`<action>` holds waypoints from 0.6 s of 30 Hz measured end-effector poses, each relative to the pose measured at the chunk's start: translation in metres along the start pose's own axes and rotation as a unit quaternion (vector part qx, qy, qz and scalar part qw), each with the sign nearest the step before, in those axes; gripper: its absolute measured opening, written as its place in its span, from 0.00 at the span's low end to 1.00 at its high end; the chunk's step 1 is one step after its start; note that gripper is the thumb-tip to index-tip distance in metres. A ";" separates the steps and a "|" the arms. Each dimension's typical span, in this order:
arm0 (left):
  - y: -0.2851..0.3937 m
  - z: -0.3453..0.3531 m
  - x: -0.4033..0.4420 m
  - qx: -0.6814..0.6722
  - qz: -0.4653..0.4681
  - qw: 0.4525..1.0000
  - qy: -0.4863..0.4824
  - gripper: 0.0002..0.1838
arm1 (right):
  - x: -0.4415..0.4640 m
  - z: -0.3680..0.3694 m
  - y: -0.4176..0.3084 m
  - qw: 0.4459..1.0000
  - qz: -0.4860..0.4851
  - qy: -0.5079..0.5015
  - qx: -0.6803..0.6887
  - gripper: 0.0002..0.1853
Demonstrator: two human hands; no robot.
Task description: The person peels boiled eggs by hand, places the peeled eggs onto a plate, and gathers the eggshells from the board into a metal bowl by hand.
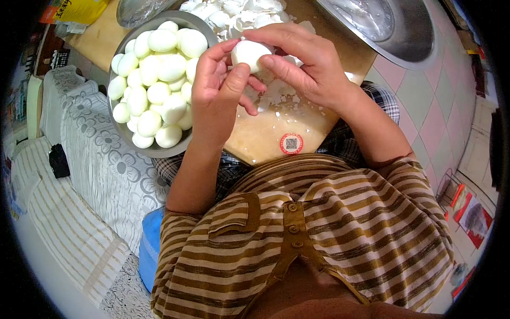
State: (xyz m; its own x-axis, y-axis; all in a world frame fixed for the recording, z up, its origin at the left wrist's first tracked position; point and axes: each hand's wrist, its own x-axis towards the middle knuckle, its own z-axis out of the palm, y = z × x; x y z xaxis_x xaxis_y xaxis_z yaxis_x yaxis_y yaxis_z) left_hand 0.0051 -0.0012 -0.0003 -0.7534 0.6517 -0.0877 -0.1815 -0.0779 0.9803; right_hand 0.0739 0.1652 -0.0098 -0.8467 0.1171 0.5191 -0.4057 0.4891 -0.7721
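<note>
A white boiled egg (249, 55) is held up over the board between both hands. My left hand (220, 85) grips it from the left with thumb and fingers. From the right, the thumb and fingertips of my right hand (308, 64) close on the same egg. Whether shell still covers part of it, I cannot tell. Close beside my left hand stands a metal bowl (115, 114) heaped with peeled eggs (159, 93). Broken eggshells (241, 15) lie in a pile just beyond the hands, and small shell bits scatter beneath them.
The wooden board (255, 141) bears a round red sticker (291, 143) near its front edge. A large metal basin (417, 40) holding a clear plastic bag is at the upper right. A yellow packet (79, 10) lies at the upper left, near a cloth-covered sofa (101, 133).
</note>
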 end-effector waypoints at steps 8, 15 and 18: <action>-0.006 -0.002 -0.001 -0.037 0.002 0.999 -0.021 0.28 | -0.003 0.000 -0.003 0.996 -0.061 -0.045 -0.048 0.17; -0.004 -0.001 -0.001 -0.011 -0.024 0.999 -0.020 0.26 | -0.003 0.007 -0.002 0.991 -0.091 0.030 -0.097 0.16; -0.005 0.000 -0.002 -0.011 -0.017 1.000 -0.012 0.24 | -0.004 0.009 0.000 0.989 -0.093 0.055 -0.099 0.14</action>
State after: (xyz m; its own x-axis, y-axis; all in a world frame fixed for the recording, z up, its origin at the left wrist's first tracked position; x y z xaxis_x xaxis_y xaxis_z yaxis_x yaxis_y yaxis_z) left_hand 0.0074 -0.0019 -0.0049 -0.7310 0.6724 -0.1168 -0.2206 -0.0708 0.9728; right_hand 0.0739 0.1572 -0.0149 -0.7168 0.0961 0.6907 -0.4668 0.6697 -0.5776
